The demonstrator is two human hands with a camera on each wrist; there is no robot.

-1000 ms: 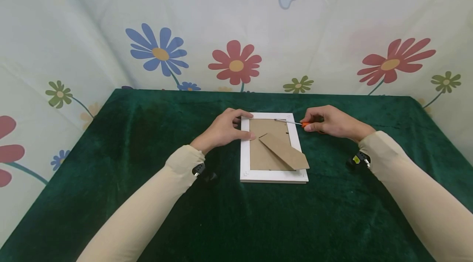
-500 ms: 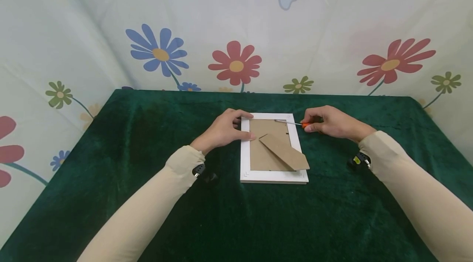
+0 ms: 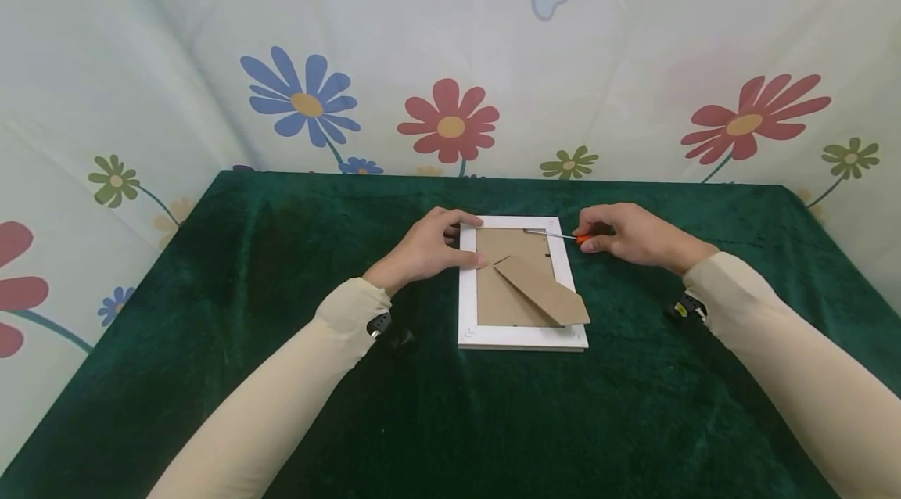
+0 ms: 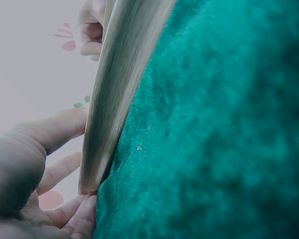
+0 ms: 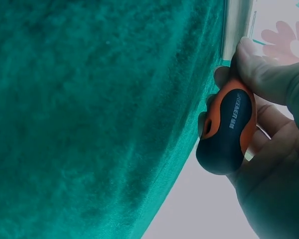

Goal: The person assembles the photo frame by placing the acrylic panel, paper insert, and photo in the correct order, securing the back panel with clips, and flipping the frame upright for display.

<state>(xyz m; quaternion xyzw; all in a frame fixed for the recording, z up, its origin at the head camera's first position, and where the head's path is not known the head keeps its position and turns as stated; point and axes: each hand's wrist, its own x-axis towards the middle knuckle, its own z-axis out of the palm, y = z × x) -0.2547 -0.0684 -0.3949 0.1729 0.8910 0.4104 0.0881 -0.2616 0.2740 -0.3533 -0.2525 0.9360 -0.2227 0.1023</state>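
long beige sleeves (image 3: 296,374), bare hands, small black wrist-mounted cameras (image 3: 378,323)

green velvet table (image 3: 281,249), floral backdrop (image 3: 450,123)

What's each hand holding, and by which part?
Right hand grips the screwdriver by its orange-black handle. Left hand steadies the white frame at its left edge.

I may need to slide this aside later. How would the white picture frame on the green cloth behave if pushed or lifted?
The picture frame lies flat, face down, so it probably slides rather than tips, though the velvety cloth may drag. Its rigid border suggests stiffness. The loose cardboard stand would likely flap when lifted.
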